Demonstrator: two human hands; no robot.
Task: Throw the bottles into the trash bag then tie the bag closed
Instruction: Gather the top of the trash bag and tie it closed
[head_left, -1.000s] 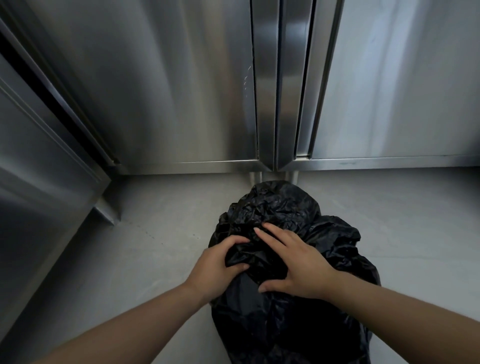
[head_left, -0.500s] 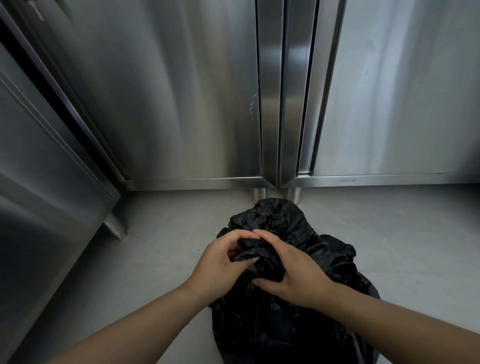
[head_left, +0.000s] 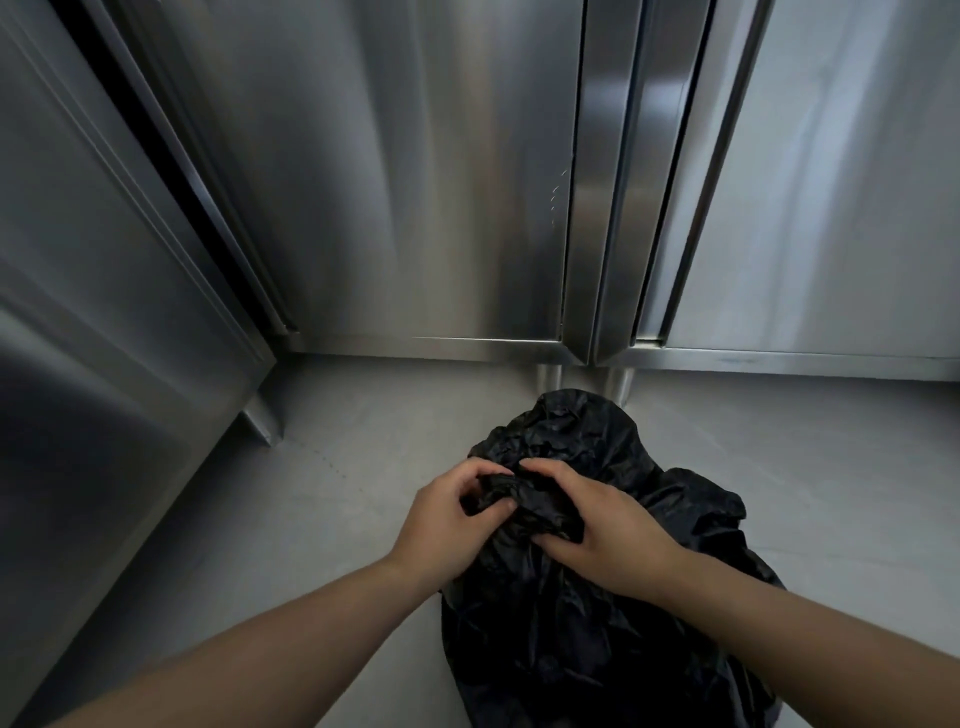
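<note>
Crumpled black plastic trash bag (head_left: 597, 597) is resting on grey floor (head_left: 337, 519) before steel cabinet doors (head_left: 415, 182). Its gathered neck is being pinched by left hand (head_left: 447, 519) and right hand (head_left: 608, 530), fingers curled. Film is judged thin, soft, slippery; hold is best taken at the bunched top. No bottles are being seen.

Likely a commercial kitchen, stainless steel cabinets (head_left: 415, 208), grey floor (head_left: 779, 493)
</note>
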